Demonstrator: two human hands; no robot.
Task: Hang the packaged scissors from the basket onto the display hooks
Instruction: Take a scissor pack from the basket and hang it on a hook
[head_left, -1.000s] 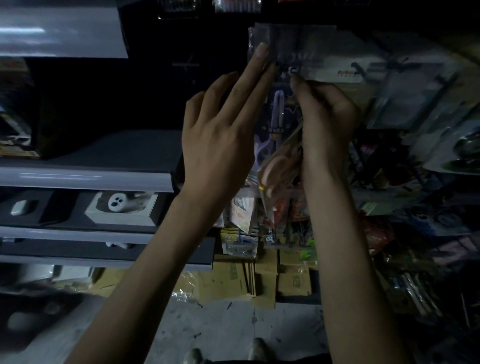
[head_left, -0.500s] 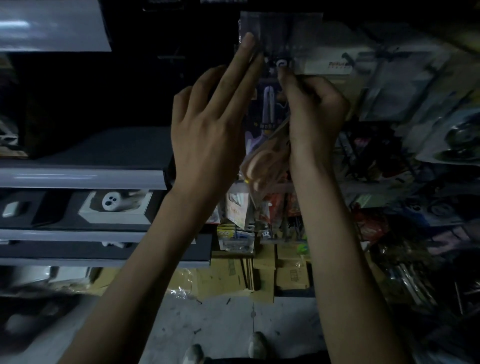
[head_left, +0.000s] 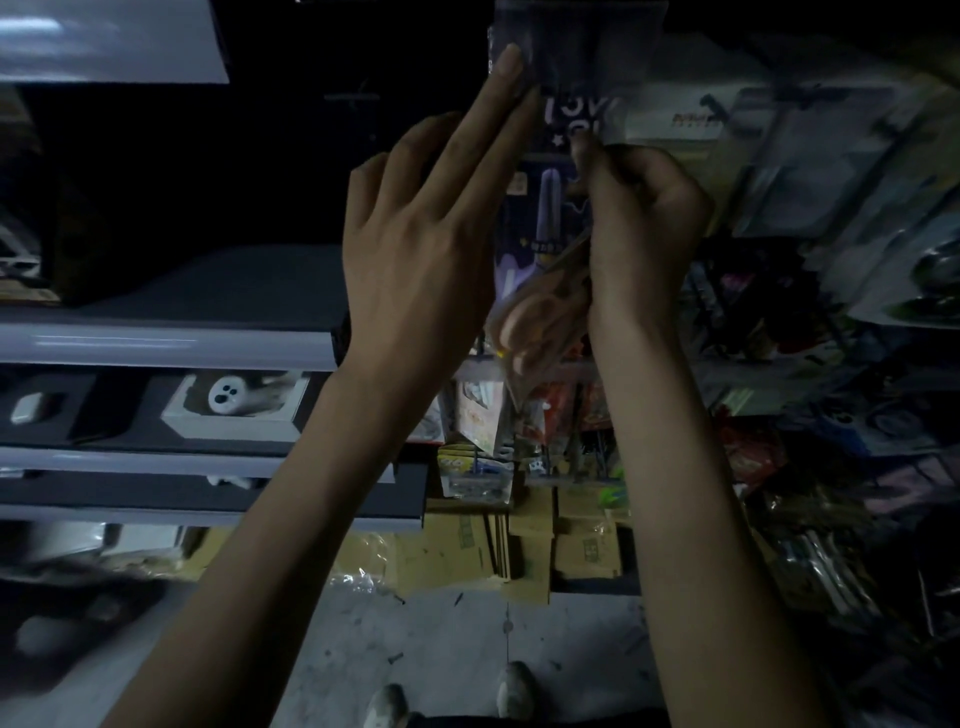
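Note:
A pack of scissors (head_left: 545, 306) in clear wrap with pale orange handles hangs tilted between my hands, in front of a dark purple pack (head_left: 550, 208) that hangs on the display. My right hand (head_left: 639, 228) pinches the top of the scissors pack with curled fingers, up near the hook. My left hand (head_left: 421, 234) has straight fingers, the tips pressing a clear plastic pack (head_left: 571, 47) at the top of the display. The hook itself is hidden behind the packs and fingers. No basket is in view.
Grey shelves (head_left: 166, 343) run on the left, with a white boxed item (head_left: 234, 400) on one. Many hanging packs (head_left: 831, 166) crowd the display on the right. Cardboard boxes (head_left: 519, 540) sit on the floor below, and my shoes (head_left: 514, 696) show at the bottom.
Both hands have stayed up at the display top while the view shifted slightly. The scissors pack remains in my right hand's pinch, held a little closer to the hook.

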